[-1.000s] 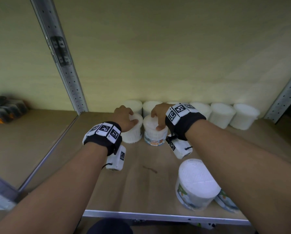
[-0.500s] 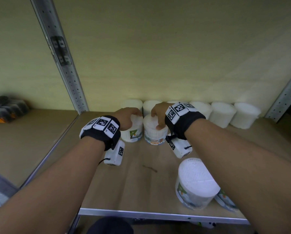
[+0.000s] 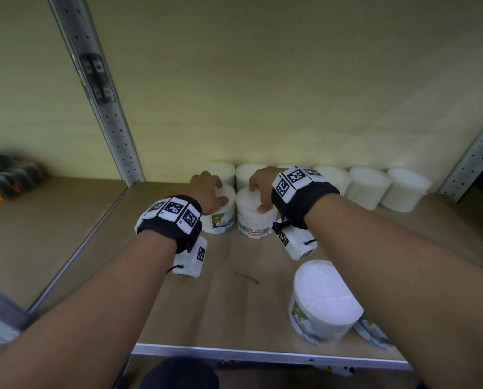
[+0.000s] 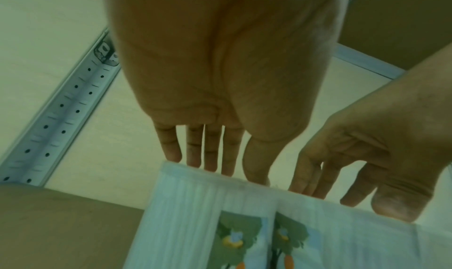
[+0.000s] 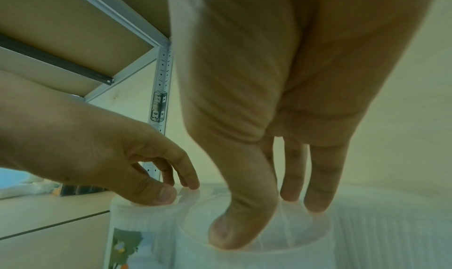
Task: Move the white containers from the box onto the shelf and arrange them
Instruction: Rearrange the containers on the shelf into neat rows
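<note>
2 white containers are standing side by side in a front row on the shelf, just ahead of the back row of white containers lining the rear edge. The left hand is gripping the left container from above, fingers and thumb curled over its lid rim; the right hand is gripping the right container the same way, thumb at the near rim and fingers at the far rim. Each container is lying directly beneath its own grip, long axis upright, so any nudge or turn is passing straight down through the lid. The 2 are sitting nearly touching; whether a gap remains I cannot tell.

Both are squat, translucent-white ribbed cylinders with a colourful picture label low on the side; the right one is reading "COTTON BUDS". 1 more container is waiting upright near the shelf's front edge, nearer the right arm, with another partly hidden behind that arm.
</note>
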